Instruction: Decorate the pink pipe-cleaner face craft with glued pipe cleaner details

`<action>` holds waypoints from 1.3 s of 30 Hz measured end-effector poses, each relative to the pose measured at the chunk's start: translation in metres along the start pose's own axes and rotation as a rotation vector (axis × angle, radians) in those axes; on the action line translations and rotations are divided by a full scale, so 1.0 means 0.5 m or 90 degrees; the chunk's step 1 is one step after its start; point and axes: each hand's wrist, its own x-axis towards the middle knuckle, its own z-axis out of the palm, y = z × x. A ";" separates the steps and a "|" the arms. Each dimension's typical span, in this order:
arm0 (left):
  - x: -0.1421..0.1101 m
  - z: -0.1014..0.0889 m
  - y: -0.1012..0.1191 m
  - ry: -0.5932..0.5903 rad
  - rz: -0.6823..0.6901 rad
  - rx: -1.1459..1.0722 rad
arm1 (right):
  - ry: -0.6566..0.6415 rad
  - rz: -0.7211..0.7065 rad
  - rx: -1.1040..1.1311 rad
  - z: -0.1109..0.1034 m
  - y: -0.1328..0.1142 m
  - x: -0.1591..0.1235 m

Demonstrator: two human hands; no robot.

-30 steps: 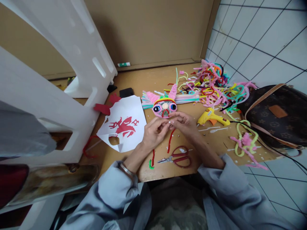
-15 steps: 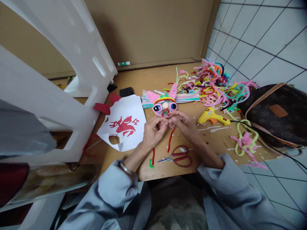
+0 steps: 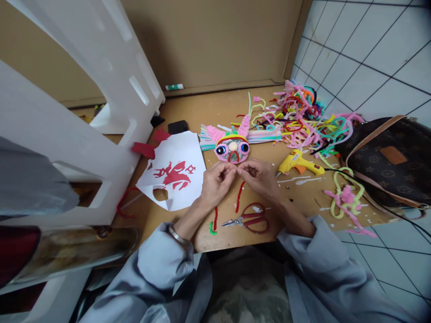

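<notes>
My left hand (image 3: 218, 180) and my right hand (image 3: 257, 177) meet at the fingertips over the table, both pinched closed. Whatever lies between the fingertips is too small to make out. Just beyond them rests a pipe-cleaner animal face (image 3: 232, 148) with pink ears, blue googly eyes, a pale round nose and a red mouth. Below my hands lie red-handled scissors (image 3: 249, 220), blades slightly apart, pointing left. A red pipe cleaner (image 3: 239, 197) lies between my wrists, and another red piece with a green end (image 3: 214, 222) is beside my left forearm.
A yellow glue gun (image 3: 299, 163) lies right of my hands, near a brown handbag (image 3: 387, 157). Tangled pipe cleaners (image 3: 303, 121) heap up at the back right. White paper with red cut-outs (image 3: 188, 148) lies left, beside a white plastic frame (image 3: 124, 134). A black phone-like object (image 3: 177, 127) sits behind it.
My right hand's fingers have drawn in from a looser, more extended pose to a tight pinch against the left fingertips. The things on the table have not moved.
</notes>
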 end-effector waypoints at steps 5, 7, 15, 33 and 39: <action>-0.001 -0.001 0.004 0.017 -0.017 -0.041 | 0.000 0.099 0.133 -0.003 0.005 0.003; -0.001 0.000 0.005 0.022 -0.022 -0.054 | -0.010 0.144 0.205 -0.007 0.008 0.004; -0.002 0.014 -0.003 0.037 -0.014 -0.119 | -0.013 0.153 0.284 0.000 0.024 0.006; -0.003 0.011 -0.002 0.016 -0.021 -0.143 | -0.057 0.141 0.300 -0.007 0.006 0.006; -0.002 0.009 -0.002 0.032 0.010 -0.119 | -0.065 0.066 0.264 -0.003 0.017 0.005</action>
